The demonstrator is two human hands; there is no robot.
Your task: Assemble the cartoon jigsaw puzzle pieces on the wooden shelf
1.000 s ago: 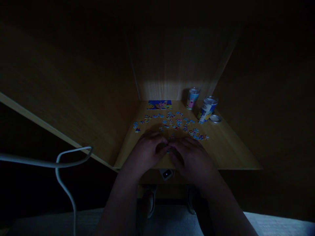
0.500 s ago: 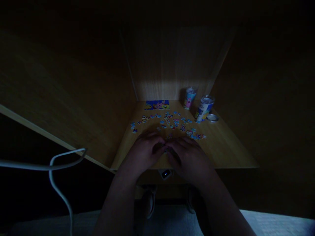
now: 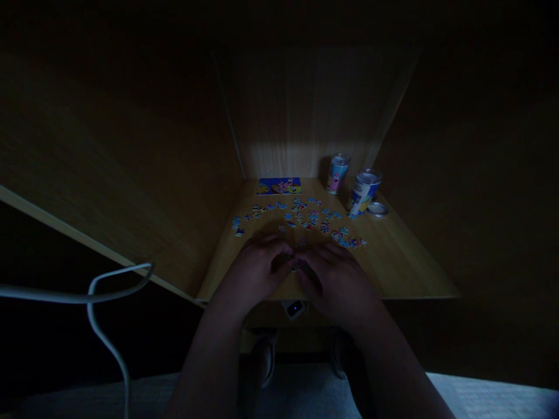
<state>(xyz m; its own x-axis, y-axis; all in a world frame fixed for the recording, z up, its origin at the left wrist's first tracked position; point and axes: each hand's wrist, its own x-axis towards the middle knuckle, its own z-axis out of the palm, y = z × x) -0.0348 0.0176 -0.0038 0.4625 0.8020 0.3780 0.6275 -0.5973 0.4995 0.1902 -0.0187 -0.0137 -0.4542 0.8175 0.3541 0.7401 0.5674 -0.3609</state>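
Observation:
My left hand (image 3: 264,262) and my right hand (image 3: 332,270) meet over the front of the wooden surface, fingertips pinched together. Small puzzle pieces (image 3: 294,267) show faintly between and under the fingertips; the fingers hide most of them. Just beyond my hands, several loose jigsaw pieces (image 3: 313,216), mostly blue with some red and yellow, lie scattered in a wide band. Behind them a cartoon picture card (image 3: 279,186) rests flat near the back wall. The scene is dim, so piece details are hard to make out.
Two clear-topped cartoon cans, one at the back (image 3: 338,174) and one nearer (image 3: 364,192), stand at the right. Beside the nearer can lies a round lid (image 3: 377,209). Wooden panels enclose the sides. A white cable (image 3: 98,297) hangs at left; a small device (image 3: 294,308) sits below the front edge.
Both hands stay in nearly the same place, with only slight finger movement at the fingertips. The scattered pieces, card and cans have not visibly moved.

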